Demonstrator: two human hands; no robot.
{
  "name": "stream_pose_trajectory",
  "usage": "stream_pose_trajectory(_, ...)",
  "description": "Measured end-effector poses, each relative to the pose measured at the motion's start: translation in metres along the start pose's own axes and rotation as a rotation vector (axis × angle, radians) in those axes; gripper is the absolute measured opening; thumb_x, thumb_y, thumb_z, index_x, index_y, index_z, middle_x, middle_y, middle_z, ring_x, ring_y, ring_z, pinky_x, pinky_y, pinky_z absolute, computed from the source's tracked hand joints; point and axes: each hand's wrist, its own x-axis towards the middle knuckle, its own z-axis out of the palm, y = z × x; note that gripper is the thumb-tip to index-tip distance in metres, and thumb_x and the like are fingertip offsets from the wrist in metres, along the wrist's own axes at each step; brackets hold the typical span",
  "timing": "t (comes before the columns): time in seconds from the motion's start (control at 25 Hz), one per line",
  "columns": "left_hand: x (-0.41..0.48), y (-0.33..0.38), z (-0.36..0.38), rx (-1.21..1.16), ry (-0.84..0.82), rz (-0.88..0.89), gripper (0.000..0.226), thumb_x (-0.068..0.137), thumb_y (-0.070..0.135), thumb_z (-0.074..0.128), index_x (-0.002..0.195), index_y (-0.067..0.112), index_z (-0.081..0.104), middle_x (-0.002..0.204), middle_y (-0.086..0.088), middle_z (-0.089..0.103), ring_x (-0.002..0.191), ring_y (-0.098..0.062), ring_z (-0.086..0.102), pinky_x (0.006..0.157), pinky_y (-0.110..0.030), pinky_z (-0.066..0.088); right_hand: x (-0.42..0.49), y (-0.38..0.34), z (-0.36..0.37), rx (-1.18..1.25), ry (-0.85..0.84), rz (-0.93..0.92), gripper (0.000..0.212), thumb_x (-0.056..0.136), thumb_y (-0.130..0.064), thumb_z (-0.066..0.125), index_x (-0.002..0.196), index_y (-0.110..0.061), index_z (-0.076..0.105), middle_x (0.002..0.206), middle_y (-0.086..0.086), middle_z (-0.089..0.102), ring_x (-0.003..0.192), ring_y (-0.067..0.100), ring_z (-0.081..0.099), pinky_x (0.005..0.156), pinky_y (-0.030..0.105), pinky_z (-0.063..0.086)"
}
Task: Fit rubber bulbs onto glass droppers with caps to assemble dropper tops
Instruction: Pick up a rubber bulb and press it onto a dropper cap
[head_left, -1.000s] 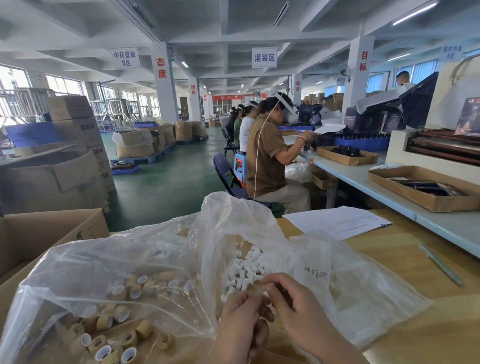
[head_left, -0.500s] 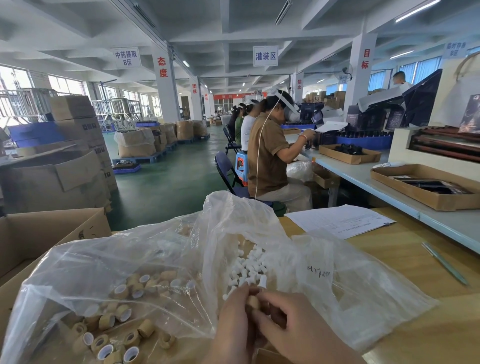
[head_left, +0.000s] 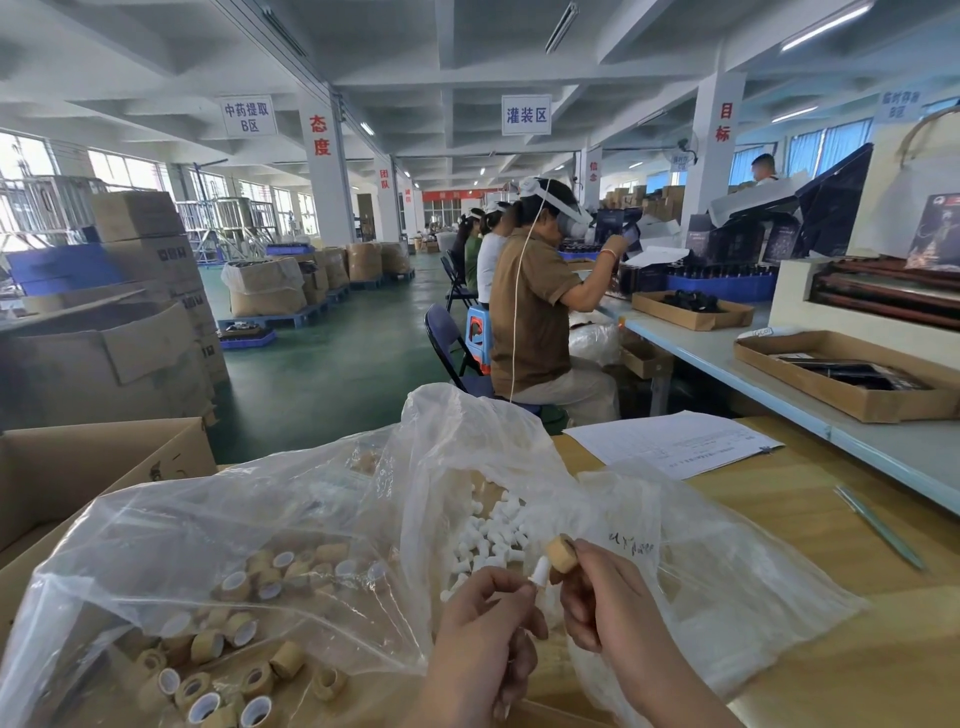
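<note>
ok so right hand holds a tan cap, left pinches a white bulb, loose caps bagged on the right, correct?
No: head view shows the loose caps bagged on the left. The right hand does hold the tan cap, and the left hand pinches the white bulb.

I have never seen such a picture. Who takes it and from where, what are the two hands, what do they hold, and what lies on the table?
No machine is here: a person works with bare hands. A camera worn on the person's head looks forward and down, so their own hands show at the bottom. The left hand pinches a small white rubber bulb; the right hand holds a tan cylindrical cap next to it. On the wooden table lie a clear plastic bag of tan caps, a clear plastic bag of white bulbs, a printed paper sheet and a thin pen.
</note>
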Motion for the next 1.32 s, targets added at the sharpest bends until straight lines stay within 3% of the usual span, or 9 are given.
stream_pose_trajectory(0.16,-0.003,0.0,0.002,0.139,-0.026,0.088,0.009,0.091,0.004,0.056,0.083,0.001,0.053,0.057,-0.012,0.059,0.03,-0.016,0.034,0.035,-0.014,0.024,0.001,0.002,0.001,-0.042,-0.047,0.03,0.046,0.103,-0.02,0.033,0.061,-0.01,0.046,0.048,0.0,0.032,0.04,0.01,0.025,0.04,0.02,0.023)
stream_pose_trajectory(0.52,-0.006,0.0,0.004,0.217,0.061,0.158,0.014,0.091,0.0,0.053,0.078,-0.001,0.048,0.053,-0.013,0.059,0.028,-0.012,0.031,0.032,-0.017,0.023,0.005,0.01,-0.002,-0.367,-0.112,-0.036,0.056,0.104,-0.027,0.032,0.049,-0.022,0.039,0.047,-0.007,0.032,0.045,0.008,0.028,0.051,0.022,0.025)
stream_pose_trajectory(0.76,-0.004,-0.002,0.003,0.274,0.07,0.197,0.016,0.089,-0.003,0.056,0.075,0.001,0.049,0.052,-0.01,0.06,0.031,-0.013,0.034,0.034,-0.019,0.027,0.005,0.015,-0.003,-0.381,0.012,-0.179,0.031,0.1,-0.026,0.044,0.072,-0.023,0.057,0.053,-0.007,0.044,0.049,0.008,0.037,0.052,0.023,0.032)
stream_pose_trajectory(0.92,-0.003,-0.003,0.001,0.335,0.088,0.236,0.015,0.088,0.0,0.058,0.075,0.004,0.052,0.054,-0.008,0.062,0.036,-0.009,0.042,0.043,-0.02,0.033,0.005,0.014,-0.004,-0.423,0.008,-0.259,0.041,0.089,-0.05,0.043,0.069,-0.016,0.056,0.053,-0.001,0.046,0.05,0.01,0.04,0.052,0.025,0.033)
stream_pose_trajectory(1.0,-0.004,-0.005,0.0,0.386,0.097,0.246,0.014,0.087,0.002,0.06,0.075,0.005,0.054,0.055,-0.007,0.064,0.038,-0.007,0.046,0.049,-0.022,0.035,0.005,0.013,-0.007,-0.462,-0.001,-0.28,0.04,0.085,-0.055,0.043,0.066,-0.022,0.055,0.054,0.001,0.046,0.048,0.008,0.039,0.05,0.024,0.033)
stream_pose_trajectory(1.24,-0.006,-0.008,0.0,0.537,0.159,0.301,0.013,0.085,0.007,0.062,0.074,0.011,0.056,0.059,-0.001,0.068,0.051,-0.004,0.058,0.053,-0.012,0.042,0.003,0.011,-0.01,-0.56,-0.088,-0.316,0.024,0.095,-0.034,0.053,0.073,-0.041,0.06,0.057,-0.002,0.052,0.05,0.004,0.041,0.052,0.022,0.034)
stream_pose_trajectory(1.32,-0.007,-0.01,0.0,0.556,0.177,0.315,0.013,0.083,0.007,0.062,0.077,0.015,0.054,0.062,-0.003,0.068,0.048,-0.005,0.054,0.053,-0.013,0.042,0.002,0.009,-0.009,-0.526,-0.103,-0.301,0.021,0.095,-0.03,0.056,0.078,-0.04,0.063,0.061,-0.005,0.058,0.052,0.004,0.045,0.053,0.02,0.037)
